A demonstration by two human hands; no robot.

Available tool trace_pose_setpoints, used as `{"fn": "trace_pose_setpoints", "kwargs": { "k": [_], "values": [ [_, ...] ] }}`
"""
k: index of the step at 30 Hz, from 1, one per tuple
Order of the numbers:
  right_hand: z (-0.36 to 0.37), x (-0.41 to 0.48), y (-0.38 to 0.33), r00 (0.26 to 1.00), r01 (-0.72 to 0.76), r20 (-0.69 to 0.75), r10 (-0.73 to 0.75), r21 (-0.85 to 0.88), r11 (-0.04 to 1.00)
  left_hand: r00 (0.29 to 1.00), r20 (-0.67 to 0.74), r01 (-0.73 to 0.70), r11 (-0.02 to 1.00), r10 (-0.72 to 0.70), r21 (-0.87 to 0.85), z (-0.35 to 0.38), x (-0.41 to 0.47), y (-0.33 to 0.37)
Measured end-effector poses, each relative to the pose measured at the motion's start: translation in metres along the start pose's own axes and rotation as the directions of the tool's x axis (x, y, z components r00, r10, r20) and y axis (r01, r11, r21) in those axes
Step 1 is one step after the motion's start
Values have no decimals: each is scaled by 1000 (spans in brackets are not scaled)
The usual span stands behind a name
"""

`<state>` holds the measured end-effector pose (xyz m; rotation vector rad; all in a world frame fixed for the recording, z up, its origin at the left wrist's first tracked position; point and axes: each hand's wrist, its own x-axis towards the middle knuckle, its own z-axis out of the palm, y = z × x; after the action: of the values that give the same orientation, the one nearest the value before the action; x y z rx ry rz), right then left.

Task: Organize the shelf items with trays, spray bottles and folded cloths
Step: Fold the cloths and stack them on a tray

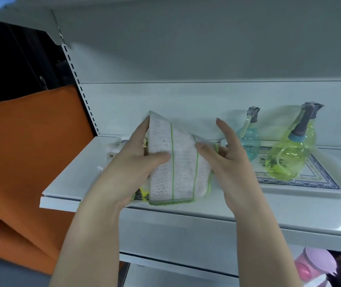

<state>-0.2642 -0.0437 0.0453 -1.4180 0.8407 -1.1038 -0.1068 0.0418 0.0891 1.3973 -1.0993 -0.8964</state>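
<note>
A white knitted cloth [183, 162] with green stripes and a green hem is held up over the shelf's left part. My left hand [132, 160] grips its left side, thumb across the front. My right hand [225, 150] pinches its right edge between thumb and fingers. Under the cloth lies a tray [139, 196], mostly hidden, with more cloth [113, 149] bunched at its far left. To the right, a patterned white tray [330, 184] carries a blue spray bottle [249, 139] and a yellow-green spray bottle [287, 156], both upright.
The white shelf [248, 210] has a front lip and a white back panel. An orange panel [26, 162] stands to the left. A pink and purple lidded container [315, 266] sits on the lower level at the bottom right.
</note>
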Motion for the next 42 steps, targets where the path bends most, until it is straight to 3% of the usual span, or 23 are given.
{"fn": "trace_pose_setpoints", "kwargs": {
  "k": [4, 11, 15, 17, 21, 25, 27, 30, 32, 35, 37, 39, 40, 42],
  "values": [
    [1, -1, -1, 990, 143, -16, -143, -3, 990, 991, -137, 26, 959, 14, 283, -9, 2, -8],
    [-8, -2, -11, 977, 206, -15, -212, -166, 964, 996, -83, 55, 883, -18, 467, -12, -3, -8],
    [-11, 2, -8, 974, 210, -18, -224, -283, 936, 977, -174, -20, 868, 122, 496, -8, 3, -11],
    [-13, 3, -8, 972, 210, -31, -233, -332, 920, 960, -201, -99, 910, 193, 402, -3, 5, -9],
    [-15, 4, -9, 972, 221, -10, -234, -289, 932, 983, -159, -90, 996, 93, 29, 8, 6, 0],
    [-17, 3, -6, 981, -45, 186, 52, -37, 998, 970, -245, -47, 985, 5, -164, 19, 10, -2],
    [-19, 1, 0, 963, -121, 254, 87, 122, 985, 971, -236, -27, 957, -44, -290, 24, 13, -5],
    [-20, 1, 8, 955, -222, 245, 168, 210, 952, 977, -169, 54, 923, -127, -382, 30, 20, -14],
    [-22, 4, 12, 964, -229, 186, 190, 211, 950, 964, -184, 127, 939, -193, -321, 32, 26, -24],
    [-24, 8, 22, 993, -116, -56, 109, -146, 983, 961, -220, 140, 981, -168, -136, 35, 34, -41],
    [-25, 11, 29, 985, -118, -162, 54, -411, 904, 962, -236, 158, 984, -135, 85, 37, 37, -52],
    [-26, 10, 34, 975, -178, -219, 48, -629, 757, 966, -238, 175, 928, -97, 329, 38, 39, -62],
    [-26, 10, 37, 973, -189, -229, 34, -700, 688, 967, -244, 176, 885, -73, 432, 37, 41, -66],
    [-25, 10, 34, 967, -157, -251, -52, -743, 651, 962, -272, 164, 822, -11, 545, 35, 44, -69]
  ]
}}
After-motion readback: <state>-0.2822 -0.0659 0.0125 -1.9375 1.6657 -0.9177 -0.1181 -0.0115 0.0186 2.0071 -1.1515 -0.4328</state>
